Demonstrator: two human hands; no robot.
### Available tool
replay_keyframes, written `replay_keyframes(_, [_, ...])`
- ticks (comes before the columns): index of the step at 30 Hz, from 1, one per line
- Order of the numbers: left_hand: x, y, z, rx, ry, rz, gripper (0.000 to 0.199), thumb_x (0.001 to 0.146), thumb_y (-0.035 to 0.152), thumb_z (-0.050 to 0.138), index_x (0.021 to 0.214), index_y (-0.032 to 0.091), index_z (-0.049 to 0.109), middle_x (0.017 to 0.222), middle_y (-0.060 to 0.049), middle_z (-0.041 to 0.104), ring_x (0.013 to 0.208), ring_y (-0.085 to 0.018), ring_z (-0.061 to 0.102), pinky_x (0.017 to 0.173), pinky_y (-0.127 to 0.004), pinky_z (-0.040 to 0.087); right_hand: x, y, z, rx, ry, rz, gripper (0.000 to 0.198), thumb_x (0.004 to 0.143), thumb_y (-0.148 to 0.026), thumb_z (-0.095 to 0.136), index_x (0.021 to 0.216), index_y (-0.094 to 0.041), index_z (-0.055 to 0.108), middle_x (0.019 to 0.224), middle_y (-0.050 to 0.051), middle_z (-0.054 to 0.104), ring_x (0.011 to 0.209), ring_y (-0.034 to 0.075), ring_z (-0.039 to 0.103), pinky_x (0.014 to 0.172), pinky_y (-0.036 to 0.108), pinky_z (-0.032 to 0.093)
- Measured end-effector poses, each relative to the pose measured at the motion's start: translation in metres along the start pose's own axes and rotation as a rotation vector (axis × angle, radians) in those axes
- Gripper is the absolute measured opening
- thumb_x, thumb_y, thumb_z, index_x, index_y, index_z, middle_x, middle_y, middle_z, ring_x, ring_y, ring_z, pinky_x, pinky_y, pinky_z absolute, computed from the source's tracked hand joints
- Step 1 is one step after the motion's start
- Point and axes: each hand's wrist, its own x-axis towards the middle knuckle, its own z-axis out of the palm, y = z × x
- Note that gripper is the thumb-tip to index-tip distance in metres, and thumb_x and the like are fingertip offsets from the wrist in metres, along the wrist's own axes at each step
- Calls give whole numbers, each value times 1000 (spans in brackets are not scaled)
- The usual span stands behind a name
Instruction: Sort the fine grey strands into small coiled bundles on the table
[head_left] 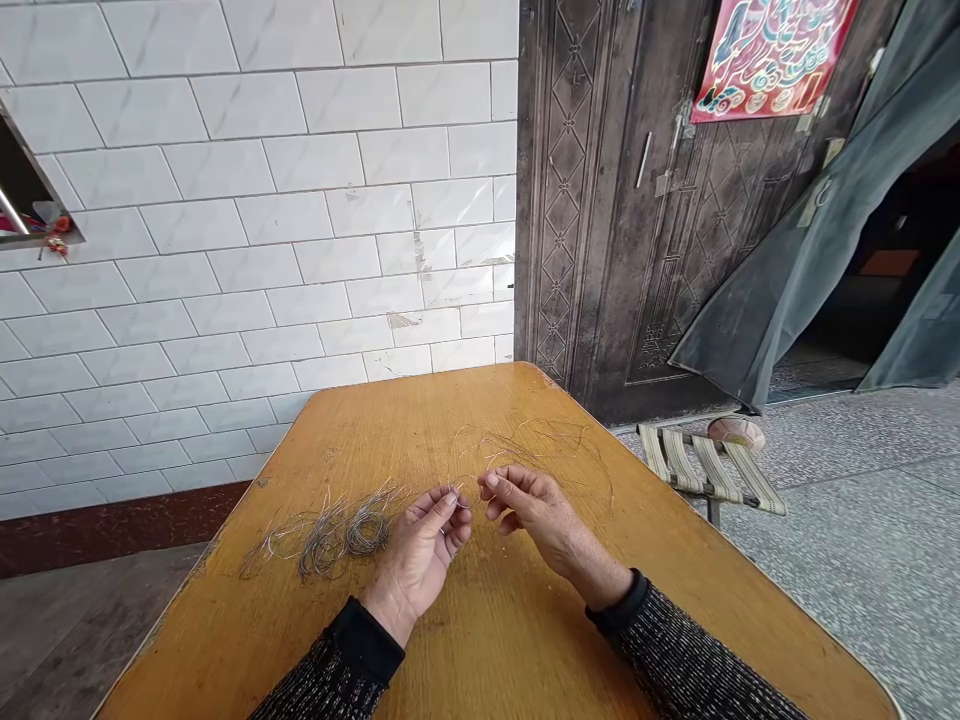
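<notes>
My left hand (429, 535) is above the middle of the wooden table (465, 640), its thumb and fingers pinched on thin wire. Close to its right, my right hand (531, 505) pinches a fine strand of wire between thumb and forefinger. A small gap separates the two hands. Left of my left hand lie several coils of thin grey wire (330, 535), bunched loosely with ends sticking out. Beyond my right hand, loose copper-coloured wire strands (540, 440) spread over the tabletop. Exactly how the wire runs between my fingers is too fine to make out.
The table's far end meets a white tiled wall (300, 220) and stands near a dark carved door (645, 250). At the right, a folding stool (712, 470) with striped straps stands on the speckled floor (885, 500), a ball (736, 432) behind it. A grey curtain (795, 260) hangs in the doorway.
</notes>
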Motion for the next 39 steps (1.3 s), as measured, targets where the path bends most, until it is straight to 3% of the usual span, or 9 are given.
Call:
replay_keyframes(6, [0, 0, 0, -46, -11, -11, 15, 64, 15, 74, 74, 12, 63, 69, -1, 63, 60, -7, 58, 55, -16, 48, -2, 0, 0, 66, -189, 57, 29, 58, -37, 75, 77, -18, 64, 72, -1, 63, 58, 8, 54, 49, 18, 40])
replay_keyframes(22, [0, 0, -1, 31, -75, -100, 18, 61, 18, 76, 69, 10, 63, 56, 1, 59, 46, -5, 52, 42, -13, 42, -1, 5, 1, -52, -352, -64, 26, 68, -39, 68, 73, -16, 58, 62, -2, 60, 51, 6, 51, 51, 20, 41])
replay_keyframes(29, [0, -1, -2, 55, -49, -29, 20, 62, 22, 75, 65, 12, 59, 59, 1, 58, 50, -6, 52, 45, -16, 42, 0, 8, 0, -230, -271, -110, 24, 72, -36, 62, 66, -16, 52, 53, -4, 53, 46, 6, 47, 47, 19, 38])
replay_keyframes(39, [-1, 6, -5, 45, -177, -32, 19, 67, 26, 73, 75, 14, 61, 70, 1, 58, 51, -3, 50, 40, -13, 34, 1, 9, -2, 74, -266, 34, 27, 67, -40, 65, 69, -15, 54, 56, -2, 58, 49, 9, 56, 49, 21, 43])
